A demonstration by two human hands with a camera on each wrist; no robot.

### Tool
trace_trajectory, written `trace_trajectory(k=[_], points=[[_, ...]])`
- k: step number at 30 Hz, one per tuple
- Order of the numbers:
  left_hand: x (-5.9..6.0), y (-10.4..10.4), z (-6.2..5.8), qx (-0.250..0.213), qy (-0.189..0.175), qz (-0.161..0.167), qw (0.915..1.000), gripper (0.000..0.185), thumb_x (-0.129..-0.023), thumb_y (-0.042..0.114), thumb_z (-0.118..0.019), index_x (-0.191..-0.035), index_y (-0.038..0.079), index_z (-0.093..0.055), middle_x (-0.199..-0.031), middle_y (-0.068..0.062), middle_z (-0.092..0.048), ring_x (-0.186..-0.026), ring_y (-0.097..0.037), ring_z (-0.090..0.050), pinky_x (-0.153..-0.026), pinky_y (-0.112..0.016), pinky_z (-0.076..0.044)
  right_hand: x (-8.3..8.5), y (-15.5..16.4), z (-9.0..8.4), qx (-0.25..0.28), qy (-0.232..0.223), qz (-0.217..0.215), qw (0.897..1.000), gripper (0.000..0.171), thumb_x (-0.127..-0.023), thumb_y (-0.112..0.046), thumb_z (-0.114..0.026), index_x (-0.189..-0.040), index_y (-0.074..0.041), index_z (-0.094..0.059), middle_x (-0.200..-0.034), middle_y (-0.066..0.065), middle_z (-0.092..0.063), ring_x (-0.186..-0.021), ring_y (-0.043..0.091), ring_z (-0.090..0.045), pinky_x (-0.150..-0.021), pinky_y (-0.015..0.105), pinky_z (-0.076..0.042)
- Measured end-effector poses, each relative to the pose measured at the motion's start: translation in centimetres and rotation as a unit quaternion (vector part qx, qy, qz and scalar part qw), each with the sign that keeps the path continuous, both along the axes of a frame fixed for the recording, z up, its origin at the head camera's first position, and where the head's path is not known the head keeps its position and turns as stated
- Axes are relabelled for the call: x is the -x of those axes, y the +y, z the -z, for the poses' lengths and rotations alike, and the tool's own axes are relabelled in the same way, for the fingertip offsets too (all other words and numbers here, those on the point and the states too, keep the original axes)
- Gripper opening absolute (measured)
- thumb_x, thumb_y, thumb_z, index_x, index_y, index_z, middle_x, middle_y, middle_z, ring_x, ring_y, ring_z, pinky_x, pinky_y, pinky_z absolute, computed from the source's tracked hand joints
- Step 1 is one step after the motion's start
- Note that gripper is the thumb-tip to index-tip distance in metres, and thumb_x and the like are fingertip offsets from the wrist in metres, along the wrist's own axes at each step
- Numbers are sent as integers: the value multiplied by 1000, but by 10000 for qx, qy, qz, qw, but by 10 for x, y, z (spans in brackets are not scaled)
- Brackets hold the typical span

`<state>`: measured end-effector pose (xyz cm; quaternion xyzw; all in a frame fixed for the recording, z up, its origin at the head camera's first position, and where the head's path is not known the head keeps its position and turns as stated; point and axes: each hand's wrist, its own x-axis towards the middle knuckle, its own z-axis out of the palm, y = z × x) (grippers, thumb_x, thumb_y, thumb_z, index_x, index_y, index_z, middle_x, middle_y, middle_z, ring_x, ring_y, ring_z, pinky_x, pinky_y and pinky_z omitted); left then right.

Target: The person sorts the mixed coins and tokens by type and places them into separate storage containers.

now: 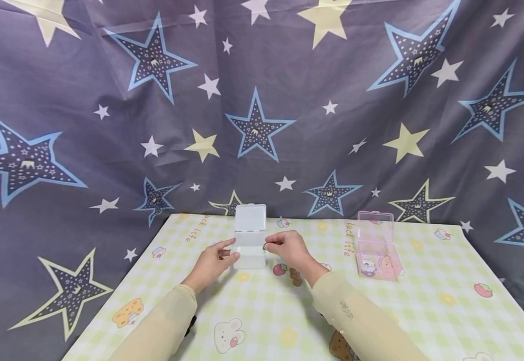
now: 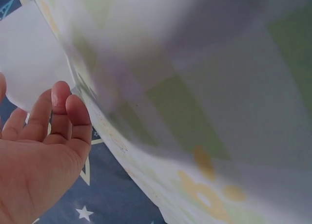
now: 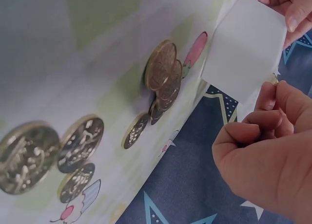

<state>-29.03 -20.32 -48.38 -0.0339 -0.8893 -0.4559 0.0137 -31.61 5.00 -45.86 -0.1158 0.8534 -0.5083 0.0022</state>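
Observation:
A white plastic box (image 1: 250, 258) stands on the table with its lid (image 1: 250, 218) raised at the back. My left hand (image 1: 214, 261) is at the box's left side, thumb toward the front and fingers loosely bent, tips right at its wall. At the right edge of the opening, my right hand (image 1: 290, 249) pinches a small gold-coloured coin (image 3: 275, 80) between thumb and forefinger; most of the coin is hidden by the fingertips. Several loose coins (image 3: 168, 87) lie on the cloth near my right hand, some overlapping and others (image 3: 29, 158) side by side.
A clear pink box (image 1: 364, 250) with its lid up stands further right, small printed shapes showing inside or through it. A green-and-white checked cloth (image 1: 253, 311) with cartoon prints covers the table. Behind hangs a dark curtain (image 1: 289, 75) patterned with stars.

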Motion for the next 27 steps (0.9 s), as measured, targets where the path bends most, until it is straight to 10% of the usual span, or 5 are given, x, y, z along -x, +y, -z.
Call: trace_trajectory(k=[27], points=[[3, 1, 0, -23, -20, 128, 9999, 55, -106, 27, -71, -156, 11, -57, -147, -24, -65, -125, -38, -70, -90, -38, -64, 2, 2, 1, -259, -97, -127, 9995, 19, -101, -18, -76, -116, -7, -82, -102, 4, -80, -87, 11, -69, -84, 32, -59]])
